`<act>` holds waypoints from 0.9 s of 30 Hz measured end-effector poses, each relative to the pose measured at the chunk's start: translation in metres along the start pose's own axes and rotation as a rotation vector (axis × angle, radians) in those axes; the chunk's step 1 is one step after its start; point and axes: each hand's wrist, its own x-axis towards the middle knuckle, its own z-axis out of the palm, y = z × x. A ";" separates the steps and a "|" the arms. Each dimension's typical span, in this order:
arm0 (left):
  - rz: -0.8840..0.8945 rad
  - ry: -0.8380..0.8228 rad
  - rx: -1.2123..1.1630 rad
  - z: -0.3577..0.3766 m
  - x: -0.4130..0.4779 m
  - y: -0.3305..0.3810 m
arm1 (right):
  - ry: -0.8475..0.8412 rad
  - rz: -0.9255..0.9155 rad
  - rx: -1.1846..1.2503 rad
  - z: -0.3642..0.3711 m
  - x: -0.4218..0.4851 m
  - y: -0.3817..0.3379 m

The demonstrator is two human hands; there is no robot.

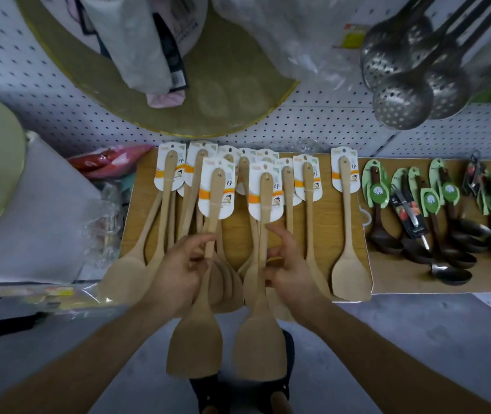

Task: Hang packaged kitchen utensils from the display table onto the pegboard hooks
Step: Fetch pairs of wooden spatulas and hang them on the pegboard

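Observation:
My left hand (178, 270) grips the handle of a wooden spatula (196, 345) with a white and orange card at its top, lifted above the table. A second carded wooden spatula (260, 345) is gripped by my right hand (290, 273) in the same way. Both blades hang toward me over the floor. Beneath them several more carded wooden spatulas (348, 234) lie on the wooden display table (324, 216). The white pegboard (313, 127) rises behind the table.
Dark spoons with green cards (447, 210) lie on the table's right part. Metal skimmers (402, 97) hang on the pegboard at upper right. A round bamboo tray (223, 115) and plastic bags hang at upper middle. Wrapped goods (29, 210) sit to the left.

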 end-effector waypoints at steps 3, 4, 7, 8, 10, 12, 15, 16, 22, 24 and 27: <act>0.003 -0.004 0.009 -0.006 -0.017 0.006 | -0.030 -0.041 0.034 0.001 -0.026 -0.005; 0.006 -0.008 0.011 -0.007 -0.022 0.009 | -0.027 -0.056 0.033 0.002 -0.033 -0.007; 0.020 -0.033 -0.003 -0.009 -0.031 0.025 | 0.013 -0.103 0.004 -0.001 -0.054 -0.017; 0.039 -0.047 0.004 -0.009 -0.033 0.032 | 0.030 -0.117 -0.003 -0.003 -0.060 -0.022; 0.074 -0.085 0.014 -0.010 -0.036 0.047 | 0.064 -0.135 -0.008 -0.009 -0.073 -0.031; 0.089 -0.131 0.022 -0.010 -0.039 0.064 | 0.108 -0.145 -0.011 -0.016 -0.086 -0.040; 0.124 -0.191 0.037 -0.008 -0.044 0.087 | 0.176 -0.150 -0.014 -0.026 -0.110 -0.053; 0.131 -0.220 0.038 -0.007 -0.046 0.095 | 0.195 -0.149 -0.002 -0.030 -0.118 -0.056; 0.162 -0.415 0.074 0.017 -0.050 0.135 | 0.294 -0.112 -0.007 -0.060 -0.171 -0.062; 0.181 -0.468 0.092 0.031 -0.048 0.149 | 0.326 -0.088 -0.003 -0.072 -0.188 -0.062; 0.241 -0.554 0.119 0.058 -0.044 0.172 | 0.426 -0.081 0.059 -0.099 -0.210 -0.064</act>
